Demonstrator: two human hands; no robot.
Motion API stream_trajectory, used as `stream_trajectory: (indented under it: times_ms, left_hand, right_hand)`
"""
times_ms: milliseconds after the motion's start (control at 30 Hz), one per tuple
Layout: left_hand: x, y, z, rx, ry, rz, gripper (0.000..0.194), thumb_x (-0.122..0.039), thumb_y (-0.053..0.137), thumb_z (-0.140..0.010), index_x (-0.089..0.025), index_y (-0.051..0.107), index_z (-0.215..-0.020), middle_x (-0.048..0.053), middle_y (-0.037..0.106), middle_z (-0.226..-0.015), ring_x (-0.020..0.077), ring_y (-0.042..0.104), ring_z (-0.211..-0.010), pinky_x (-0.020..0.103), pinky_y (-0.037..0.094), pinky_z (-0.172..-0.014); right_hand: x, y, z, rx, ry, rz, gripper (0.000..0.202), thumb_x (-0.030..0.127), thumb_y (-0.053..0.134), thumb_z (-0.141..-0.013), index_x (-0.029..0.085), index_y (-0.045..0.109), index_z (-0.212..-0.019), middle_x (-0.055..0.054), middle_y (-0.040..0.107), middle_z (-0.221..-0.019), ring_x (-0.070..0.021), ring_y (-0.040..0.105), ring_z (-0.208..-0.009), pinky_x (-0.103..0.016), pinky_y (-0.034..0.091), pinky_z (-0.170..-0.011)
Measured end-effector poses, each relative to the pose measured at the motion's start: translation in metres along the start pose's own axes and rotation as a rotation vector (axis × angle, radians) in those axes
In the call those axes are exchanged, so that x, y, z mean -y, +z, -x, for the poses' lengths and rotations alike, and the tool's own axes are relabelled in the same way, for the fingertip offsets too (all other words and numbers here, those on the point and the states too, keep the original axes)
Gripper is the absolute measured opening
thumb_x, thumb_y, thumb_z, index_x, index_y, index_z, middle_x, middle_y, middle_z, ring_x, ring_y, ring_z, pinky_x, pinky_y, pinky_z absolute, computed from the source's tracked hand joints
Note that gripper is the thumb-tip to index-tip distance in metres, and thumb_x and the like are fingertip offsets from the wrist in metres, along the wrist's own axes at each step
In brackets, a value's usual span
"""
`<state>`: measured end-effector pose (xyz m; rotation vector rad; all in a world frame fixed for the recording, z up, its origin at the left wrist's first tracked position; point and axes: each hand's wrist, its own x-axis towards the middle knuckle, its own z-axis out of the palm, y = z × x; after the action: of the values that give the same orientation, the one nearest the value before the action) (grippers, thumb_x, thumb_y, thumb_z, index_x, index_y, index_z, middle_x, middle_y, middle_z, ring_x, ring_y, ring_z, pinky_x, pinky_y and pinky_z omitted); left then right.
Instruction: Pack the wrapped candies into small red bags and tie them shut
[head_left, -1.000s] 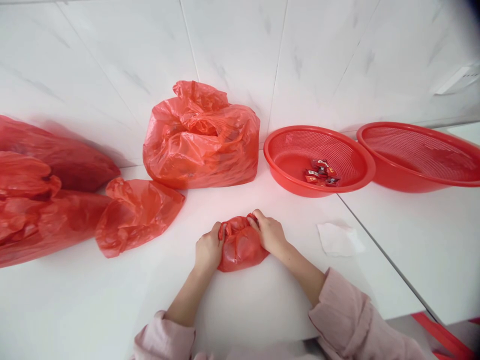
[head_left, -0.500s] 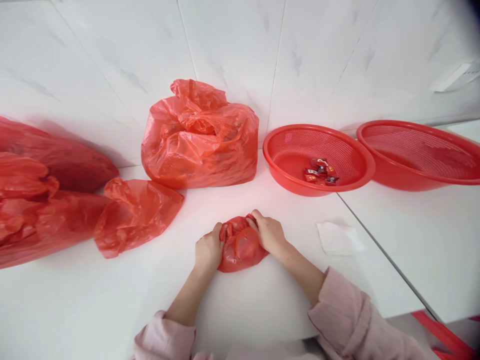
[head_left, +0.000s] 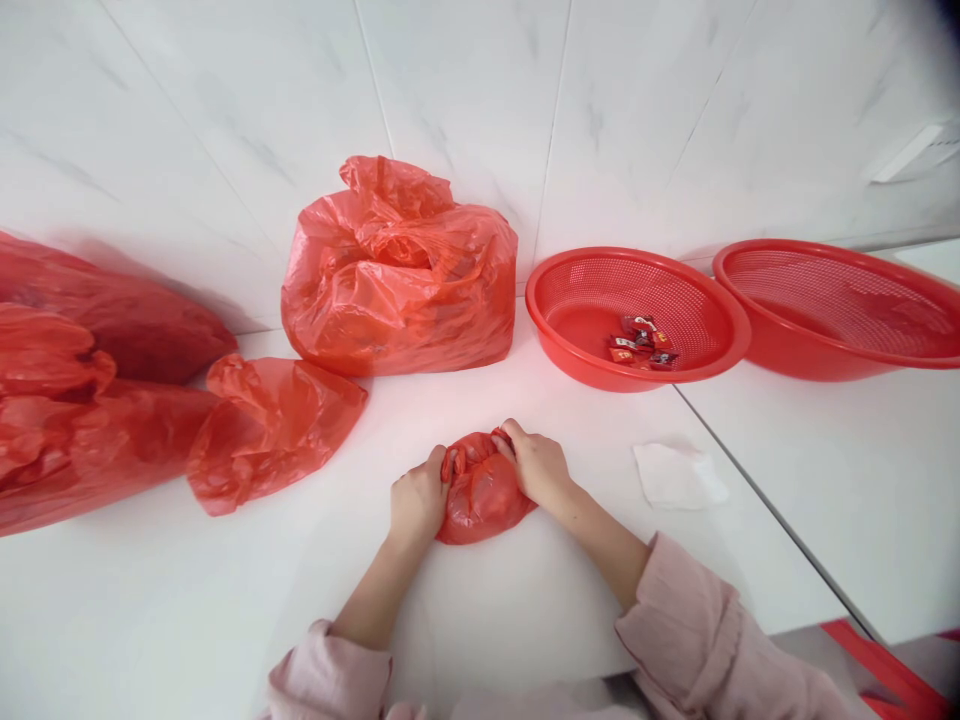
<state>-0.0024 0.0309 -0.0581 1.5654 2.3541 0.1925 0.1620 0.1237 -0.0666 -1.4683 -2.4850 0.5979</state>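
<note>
A small red plastic bag (head_left: 486, 495) rests on the white table in front of me, bulging with contents I cannot make out. My left hand (head_left: 420, 493) is closed on the left side of its gathered top. On the other side, my right hand (head_left: 538, 464) grips the top's right edge, thumb uppermost. The bag's upper rim is bunched and creased between the two hands.
A large full red bag (head_left: 401, 290) stands against the wall. Further left are a smaller red bag (head_left: 277, 430) and big red bags (head_left: 90, 450). A red basket (head_left: 555, 345) holds several wrapped packets (head_left: 641, 343), beside another basket (head_left: 817, 355). White paper (head_left: 679, 475) lies on the right.
</note>
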Motion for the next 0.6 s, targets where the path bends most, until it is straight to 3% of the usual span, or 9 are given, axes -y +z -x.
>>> stream_trajectory:
  times_ms: [400,600]
  left_hand:
    - [0.0,0.003,0.002,-0.057,0.017,0.043,0.019,-0.031,0.04,-0.094,-0.024,0.056,-0.086,0.001,0.062,-0.068,0.0183,0.056,-0.06,0.026,0.028,-0.056]
    - [0.02,-0.007,0.012,-0.209,0.007,0.148,0.033,-0.038,0.029,-0.099,-0.023,0.052,-0.081,0.003,0.061,-0.08,0.0188,0.055,-0.073,0.027,0.035,-0.064]
  right_hand:
    - [-0.001,0.002,0.001,-0.046,0.003,-0.107,0.023,0.038,0.04,-0.098,0.024,0.058,-0.097,0.0,0.062,-0.064,-0.0166,0.054,-0.056,-0.027,0.026,-0.055]
    - [-0.034,-0.015,-0.01,-0.182,0.052,-0.351,0.035,0.046,0.038,-0.095,0.022,0.047,-0.072,0.002,0.057,-0.065,-0.0138,0.052,-0.061,-0.025,0.035,-0.059]
